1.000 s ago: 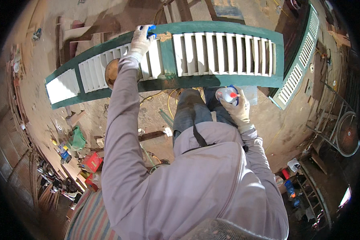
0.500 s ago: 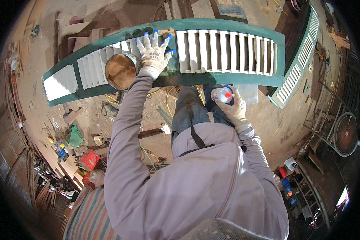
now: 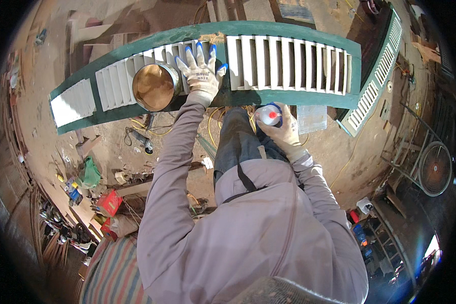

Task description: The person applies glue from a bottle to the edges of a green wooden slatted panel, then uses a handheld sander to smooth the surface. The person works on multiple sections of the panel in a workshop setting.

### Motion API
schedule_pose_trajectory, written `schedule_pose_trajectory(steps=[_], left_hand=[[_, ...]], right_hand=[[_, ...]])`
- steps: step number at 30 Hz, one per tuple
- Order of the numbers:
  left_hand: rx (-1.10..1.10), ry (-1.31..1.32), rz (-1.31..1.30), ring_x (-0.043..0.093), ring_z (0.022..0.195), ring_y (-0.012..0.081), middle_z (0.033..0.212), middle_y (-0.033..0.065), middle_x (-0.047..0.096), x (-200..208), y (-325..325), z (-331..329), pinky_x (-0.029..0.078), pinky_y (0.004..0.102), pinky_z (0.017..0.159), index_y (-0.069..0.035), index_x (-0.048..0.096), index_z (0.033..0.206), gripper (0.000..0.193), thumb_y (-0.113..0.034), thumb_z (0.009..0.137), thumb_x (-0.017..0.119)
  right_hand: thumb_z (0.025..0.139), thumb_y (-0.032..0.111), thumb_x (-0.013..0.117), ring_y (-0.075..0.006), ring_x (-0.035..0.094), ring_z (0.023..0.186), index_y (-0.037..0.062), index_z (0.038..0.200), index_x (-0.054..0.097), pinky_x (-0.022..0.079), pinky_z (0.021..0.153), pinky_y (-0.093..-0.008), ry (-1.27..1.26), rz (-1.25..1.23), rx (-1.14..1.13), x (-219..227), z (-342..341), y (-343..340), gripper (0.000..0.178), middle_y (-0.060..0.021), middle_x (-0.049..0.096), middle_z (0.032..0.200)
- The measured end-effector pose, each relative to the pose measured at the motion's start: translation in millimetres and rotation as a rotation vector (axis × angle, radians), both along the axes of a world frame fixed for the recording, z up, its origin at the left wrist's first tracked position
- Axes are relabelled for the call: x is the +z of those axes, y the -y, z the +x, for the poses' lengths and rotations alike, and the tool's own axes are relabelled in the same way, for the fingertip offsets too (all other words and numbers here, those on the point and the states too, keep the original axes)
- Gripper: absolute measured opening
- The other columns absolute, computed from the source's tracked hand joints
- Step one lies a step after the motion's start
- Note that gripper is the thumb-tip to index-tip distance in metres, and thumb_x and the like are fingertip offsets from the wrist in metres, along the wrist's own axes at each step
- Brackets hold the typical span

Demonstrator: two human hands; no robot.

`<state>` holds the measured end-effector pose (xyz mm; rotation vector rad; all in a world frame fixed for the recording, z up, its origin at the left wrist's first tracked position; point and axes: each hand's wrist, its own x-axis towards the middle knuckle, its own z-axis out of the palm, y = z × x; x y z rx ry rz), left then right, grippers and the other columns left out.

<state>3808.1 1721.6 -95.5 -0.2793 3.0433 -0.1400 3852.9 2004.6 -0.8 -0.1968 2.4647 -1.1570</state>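
If my left fingers [image 3: 200, 57], spread wide and empty, slide over, the tin [image 3: 176, 82] could tip, while my right fingers [image 3: 286, 115] hug the bottle [image 3: 265, 117].

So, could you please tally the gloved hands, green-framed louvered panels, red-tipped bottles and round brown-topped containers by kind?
Gloved hands: 2
Green-framed louvered panels: 2
Red-tipped bottle: 1
Round brown-topped container: 1
Total: 6
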Motion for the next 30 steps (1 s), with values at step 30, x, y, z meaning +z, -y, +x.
schedule_pose_trajectory(steps=[30], left_hand=[[-0.034,0.031,-0.123,0.018,0.159,0.0291,0.17,-0.0013,0.028,-11.6,13.3,-37.1,-0.004,0.0797,0.116,-0.017,0.036,0.161,0.078,-0.066,0.1,0.035]], right_hand=[[0.077,0.028,0.088,-0.0316,0.071,0.096,0.0064,0.121,0.059,0.055,0.083,-0.04,-0.042,-0.058,-0.022,8.1,12.7,26.2,0.057,-0.0159,0.068,0.104]])
